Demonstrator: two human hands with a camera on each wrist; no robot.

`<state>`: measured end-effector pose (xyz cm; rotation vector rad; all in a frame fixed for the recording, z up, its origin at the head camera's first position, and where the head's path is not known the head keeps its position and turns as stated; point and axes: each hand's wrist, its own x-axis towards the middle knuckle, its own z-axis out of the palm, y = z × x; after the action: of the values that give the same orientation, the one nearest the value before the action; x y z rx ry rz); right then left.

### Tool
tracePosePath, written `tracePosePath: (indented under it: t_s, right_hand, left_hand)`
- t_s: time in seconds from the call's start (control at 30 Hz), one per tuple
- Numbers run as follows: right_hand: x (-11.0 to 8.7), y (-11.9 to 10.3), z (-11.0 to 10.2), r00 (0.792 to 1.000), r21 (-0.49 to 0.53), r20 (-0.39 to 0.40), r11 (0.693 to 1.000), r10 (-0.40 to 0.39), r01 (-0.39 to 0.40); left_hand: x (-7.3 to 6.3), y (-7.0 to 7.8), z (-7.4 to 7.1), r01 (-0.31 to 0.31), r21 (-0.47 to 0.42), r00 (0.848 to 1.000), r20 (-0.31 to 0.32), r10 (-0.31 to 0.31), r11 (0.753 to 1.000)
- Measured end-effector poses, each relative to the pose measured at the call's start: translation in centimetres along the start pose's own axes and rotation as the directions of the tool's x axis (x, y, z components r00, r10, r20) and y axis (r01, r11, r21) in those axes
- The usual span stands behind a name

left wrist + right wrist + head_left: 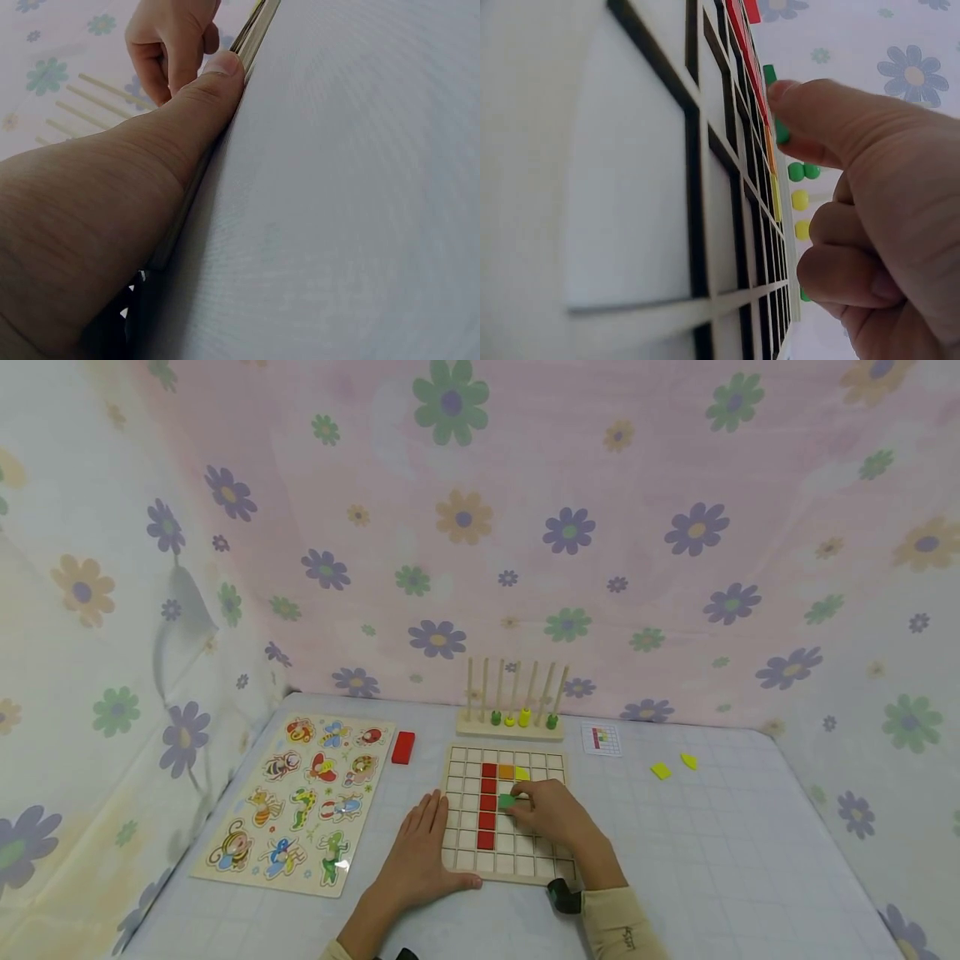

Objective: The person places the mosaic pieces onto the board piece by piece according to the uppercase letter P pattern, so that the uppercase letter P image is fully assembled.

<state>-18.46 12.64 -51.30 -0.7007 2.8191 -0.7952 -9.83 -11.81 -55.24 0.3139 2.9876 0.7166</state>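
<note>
My right hand (555, 812) pinches a green square tile (506, 801) between thumb and fingertips, over the wooden grid board (517, 878). In the right wrist view the green tile (781, 130) stands tilted up from the board, its other fingers curled below. A column of several red tiles (487, 821) fills cells to the left of it. Above it sit an orange tile (507, 772) and a yellow piece with a rounded side (522, 773). With straight fingers along the board's left edge, my left hand (420, 856) rests at the near left corner, thumb against the front edge.
Left of the board lie an insect puzzle (360, 852) and a red block (402, 747). Behind stands a peg rack (480, 727) with green and yellow beads. To the right are a pattern card (611, 739), a yellow square (661, 771) and a yellow curved piece (688, 762).
</note>
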Motion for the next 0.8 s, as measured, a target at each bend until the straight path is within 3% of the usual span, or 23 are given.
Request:
tracePosePath:
  t_s: [0.8]
  right_hand:
    - [0.35,-0.34,0.33,0.998,-0.028,0.03,0.998,0.063,-0.062]
  left_hand:
    - [-0.02,0.0,-0.08,0.005,-0.005,1.0,0.007,-0.005,1.0]
